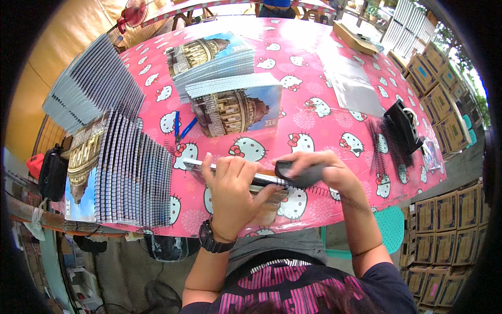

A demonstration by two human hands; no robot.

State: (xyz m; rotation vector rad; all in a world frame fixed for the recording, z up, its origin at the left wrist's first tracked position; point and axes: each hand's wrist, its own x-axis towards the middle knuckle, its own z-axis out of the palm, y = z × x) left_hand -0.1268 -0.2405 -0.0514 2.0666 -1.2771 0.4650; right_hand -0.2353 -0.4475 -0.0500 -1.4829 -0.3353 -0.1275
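Note:
My left hand (230, 183), with a black watch on its wrist, grips a notebook (194, 166) held on edge near the table's front. A black spiral coil (337, 195) sits at the notebook's right end, and its loose length trails right below my right forearm. My right hand (332, 170) is closed around a dark, rounded, smooth object (303, 177), held against the coil beside the notebook's end. What exactly that object is, I cannot tell. Blue-handled pliers (185, 130) lie beyond my left hand.
Stacks of coil-bound books (136, 175) fill the left side. Two piles of picture-covered books (238, 110) stand at centre back. Loose black coils (384, 149) lie at right beside a black device (402, 123). Clear plastic sheets (350, 86) are behind. Cartons (444, 225) stack beyond the pink-covered table (303, 120).

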